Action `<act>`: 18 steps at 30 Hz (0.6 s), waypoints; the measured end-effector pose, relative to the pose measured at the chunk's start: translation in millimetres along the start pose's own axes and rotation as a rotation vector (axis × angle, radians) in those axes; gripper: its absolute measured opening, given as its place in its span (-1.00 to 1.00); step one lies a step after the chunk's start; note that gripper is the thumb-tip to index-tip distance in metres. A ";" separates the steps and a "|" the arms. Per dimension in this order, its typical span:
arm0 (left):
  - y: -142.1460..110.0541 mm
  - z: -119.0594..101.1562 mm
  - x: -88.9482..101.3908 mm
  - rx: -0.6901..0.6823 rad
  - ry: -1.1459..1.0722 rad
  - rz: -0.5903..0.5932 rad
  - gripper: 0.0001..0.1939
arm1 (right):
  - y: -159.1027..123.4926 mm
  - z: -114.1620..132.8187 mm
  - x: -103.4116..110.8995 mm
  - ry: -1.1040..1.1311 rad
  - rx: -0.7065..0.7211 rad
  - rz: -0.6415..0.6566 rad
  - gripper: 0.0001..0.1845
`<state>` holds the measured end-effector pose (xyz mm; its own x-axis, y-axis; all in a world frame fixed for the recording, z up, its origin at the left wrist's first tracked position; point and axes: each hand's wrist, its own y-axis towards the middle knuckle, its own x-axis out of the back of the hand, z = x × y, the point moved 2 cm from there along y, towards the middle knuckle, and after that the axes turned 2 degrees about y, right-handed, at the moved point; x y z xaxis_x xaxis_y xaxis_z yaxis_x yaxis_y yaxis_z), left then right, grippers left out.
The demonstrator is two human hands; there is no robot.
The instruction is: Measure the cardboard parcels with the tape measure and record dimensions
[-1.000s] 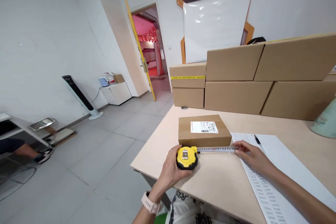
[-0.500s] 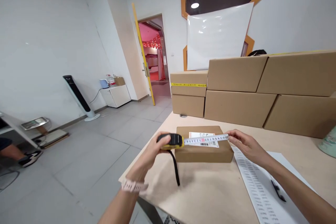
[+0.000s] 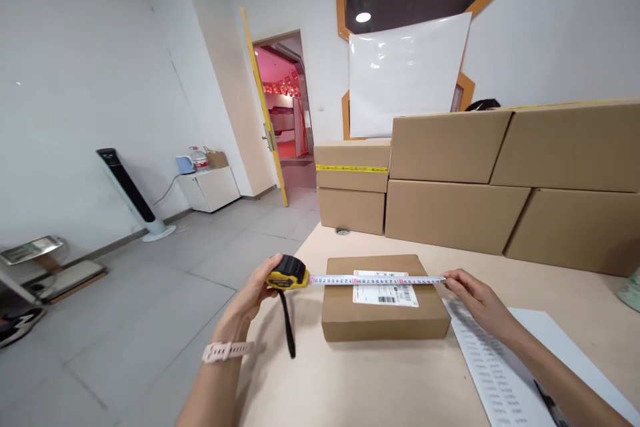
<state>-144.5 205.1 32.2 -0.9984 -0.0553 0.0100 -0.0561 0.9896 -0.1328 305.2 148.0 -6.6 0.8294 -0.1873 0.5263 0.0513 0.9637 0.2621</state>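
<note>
My left hand [image 3: 255,290] is closed around the yellow and black case of a tape measure [image 3: 289,272], whose black wrist strap dangles below. The blade runs out to the right, stretched level across the top of a brown cardboard box [image 3: 387,327]. At the blade's far end, my right hand [image 3: 473,293] pinches the tip just beyond the box's right side. A white shipping label [image 3: 385,297] with a barcode lies on the box top, partly crossed by the blade. Whether the blade touches the box I cannot tell.
Several large cartons [image 3: 455,213] are stacked along the back of the table. Printed sheets [image 3: 493,373] lie under my right forearm, with a black pen [image 3: 547,400] on them. The table's left edge drops to the tiled floor, where a tower fan [image 3: 130,190] stands.
My left hand has moved left with the case, drawing out more blade, so the case now sits beyond the box's left side. My right hand still pinches the tip.
</note>
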 end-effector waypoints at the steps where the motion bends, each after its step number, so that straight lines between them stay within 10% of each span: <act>1: 1.2 3.5 4.0 -0.003 -0.012 -0.026 -0.49 | -0.4 1.1 -4.2 0.017 -0.002 0.010 -0.54; 18: -3.5 27.4 2.7 -0.087 -0.138 -0.163 -0.42 | -6.6 25.5 -21.6 0.127 -0.203 -0.079 -0.57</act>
<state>-147.1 197.9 5.5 -0.9673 -0.2274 -0.1120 -0.2226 0.9734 -0.0541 272.7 140.8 0.9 0.8811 -0.2504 0.4012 0.2188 0.9679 0.1235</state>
